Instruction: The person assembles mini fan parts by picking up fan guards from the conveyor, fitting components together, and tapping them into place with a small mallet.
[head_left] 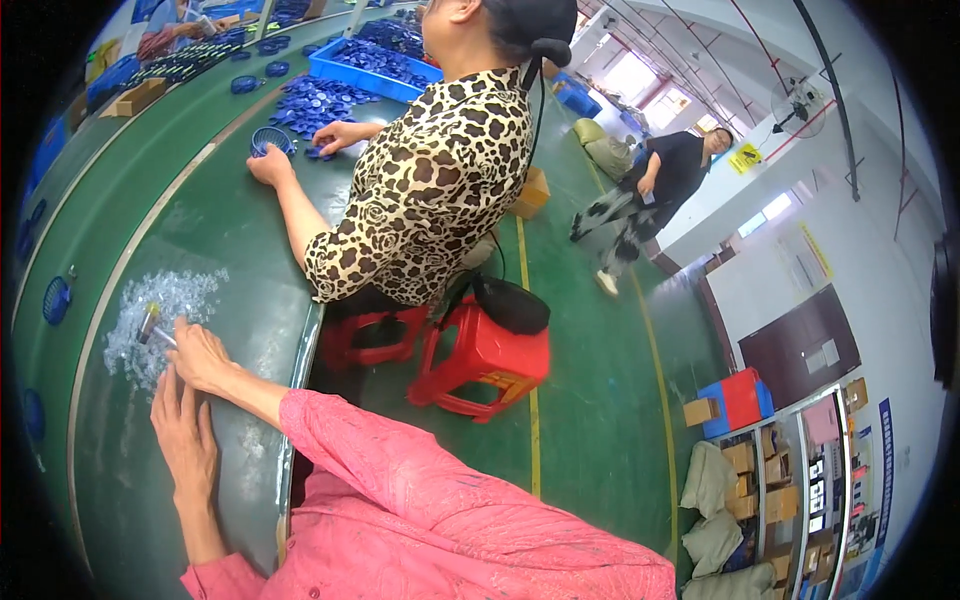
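On the green tabletop (250,330) lies a spread pile of small clear plastic pieces (190,290). My right hand (200,358) is closed on a small tool (150,322) with a pale handle and a dark and yellow head. The tool's head is over the pile; its exact kind is too small to make out. Beside it, closer to me, my left hand (186,432) is flat near the table, fingers stretched out and apart from the tool. Its fingertips come close to the right hand and the pile's near edge.
A green conveyor belt (120,180) carrying blue round grilles (57,300) runs along the left. Ahead, a co-worker (430,180) handles a blue grille (272,140) beside blue discs (315,105) and a blue crate (375,72). Red stools (490,350) stand right; another person (675,180) is in the aisle.
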